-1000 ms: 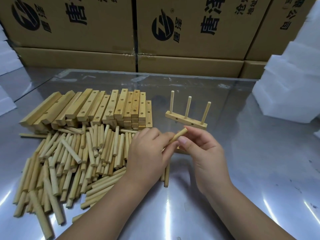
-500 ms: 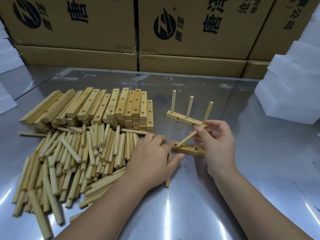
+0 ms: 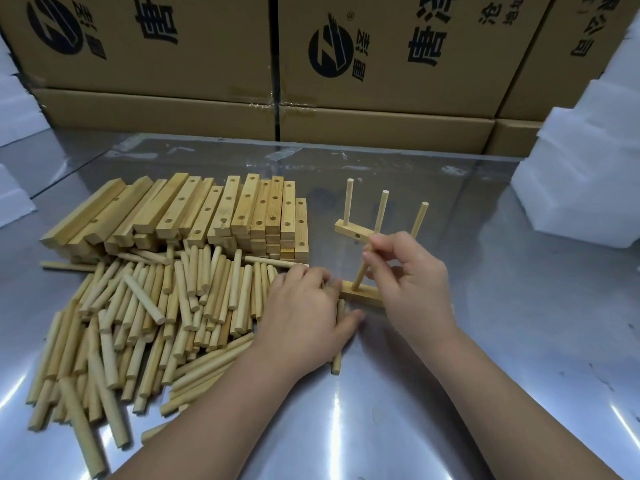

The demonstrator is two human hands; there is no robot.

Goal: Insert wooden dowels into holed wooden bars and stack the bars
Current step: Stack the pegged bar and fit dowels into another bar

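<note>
My right hand point(image 3: 412, 282) pinches a wooden dowel point(image 3: 361, 274) near its top; the dowel stands tilted with its lower end in a hole of a holed wooden bar point(image 3: 363, 295) lying on the metal table. My left hand point(image 3: 304, 320) rests beside the bar's left end, fingers over loose dowels; whether it grips anything is hidden. Behind stands a finished bar point(image 3: 351, 231) with three upright dowels. A pile of loose dowels point(image 3: 145, 317) lies at the left, and stacked holed bars point(image 3: 214, 213) sit behind it.
Cardboard boxes point(image 3: 381, 64) wall off the back of the shiny metal table point(image 3: 502, 341). White foam blocks point(image 3: 581, 174) stand at the right, and more white foam point(image 3: 14, 98) sits at the far left edge.
My right hand has swung the dowel from a low slant to nearly upright, and its lower end now sits in the bar's hole. My left hand has shifted slightly left beside the bar.
</note>
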